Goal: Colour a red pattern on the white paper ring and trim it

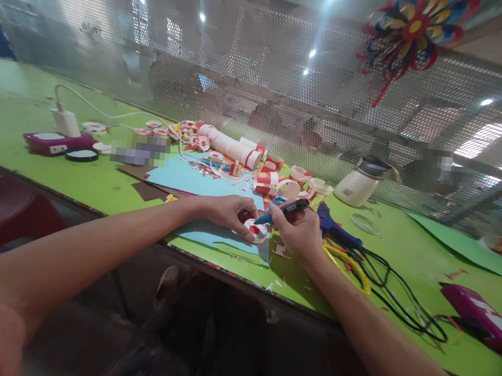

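Observation:
My left hand has its fingers closed on the edge of a small round white-and-red paper piece, like the base cut from a paper cup. It is held low over a light blue sheet near the table's front edge. In my right hand is a blue-and-black pen-shaped tool, its blue end pointing down at the round piece. Whether the tip touches the paper I cannot tell. Cut red-and-white paper cups lie just beyond both hands.
A blue glue gun and yellow-handled scissors lie right of my right hand, beside looping black cords. Farther back stand a white jug and a long stack of cups. Purple boxes sit at both sides.

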Motion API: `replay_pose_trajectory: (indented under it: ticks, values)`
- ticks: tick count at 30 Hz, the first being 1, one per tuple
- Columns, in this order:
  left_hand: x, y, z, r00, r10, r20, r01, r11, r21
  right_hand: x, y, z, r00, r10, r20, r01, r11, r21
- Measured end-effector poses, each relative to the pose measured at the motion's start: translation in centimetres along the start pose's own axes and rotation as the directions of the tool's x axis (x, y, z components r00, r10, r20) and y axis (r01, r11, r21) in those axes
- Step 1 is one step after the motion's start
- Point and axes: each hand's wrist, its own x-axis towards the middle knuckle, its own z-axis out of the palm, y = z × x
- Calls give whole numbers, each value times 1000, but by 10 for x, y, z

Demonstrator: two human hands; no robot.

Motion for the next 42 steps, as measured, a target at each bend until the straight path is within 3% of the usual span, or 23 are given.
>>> replay_pose_trajectory:
  ticks: [29,42]
  values:
    - [2,-6,2,1000,27,-9,-27,1000,-5,2,5,1,997,46,64,-45,999,-16]
    - [-2,6,-2,1000,23,12,-23,999,46,-1,11,8,997,37,68,-42,996,75]
